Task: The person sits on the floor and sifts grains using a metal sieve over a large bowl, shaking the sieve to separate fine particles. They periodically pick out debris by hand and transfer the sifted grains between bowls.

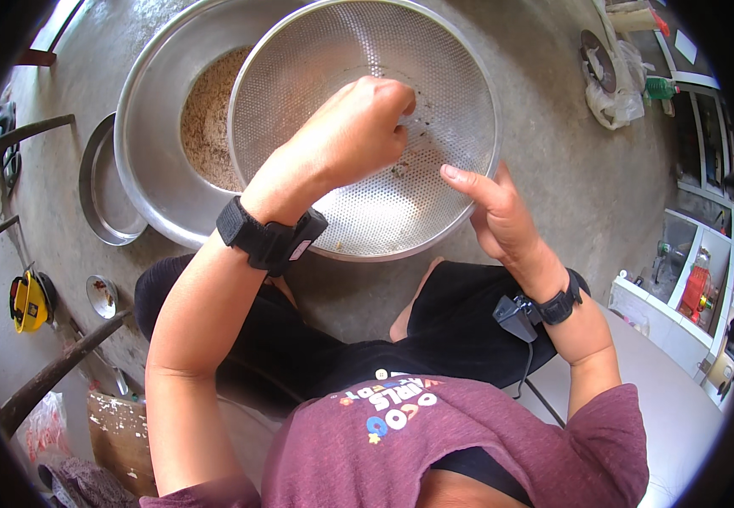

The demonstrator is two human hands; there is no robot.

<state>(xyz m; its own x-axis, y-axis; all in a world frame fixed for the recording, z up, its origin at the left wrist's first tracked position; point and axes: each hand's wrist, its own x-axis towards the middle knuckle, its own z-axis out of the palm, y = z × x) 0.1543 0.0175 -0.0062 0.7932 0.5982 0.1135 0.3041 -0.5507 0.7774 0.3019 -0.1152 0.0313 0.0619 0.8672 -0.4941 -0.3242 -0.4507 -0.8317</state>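
Note:
A wide perforated metal strainer [367, 222] is held tilted in front of me, overlapping a large metal basin [151, 127]. My right hand [500, 209] grips its right rim, thumb inside and fingers around the outside. Over the strainer's inner face, my left hand [360, 130] is curled with the knuckles up. Its fingertips are partly hidden, so whether it pinches anything does not show. Small dark bits [427, 124] are scattered on the mesh beside that hand. Inside the basin lies brownish, grainy loose material [208, 120], partly covered by the strainer.
A shallow metal pan [110, 190] sits on the concrete floor left of the basin. Nearby are a small bowl [101, 296] with scraps and a yellow helmet-like object [29, 303]. White-framed shelving [690, 254] stands at right. Plastic bags [620, 95] lie at upper right.

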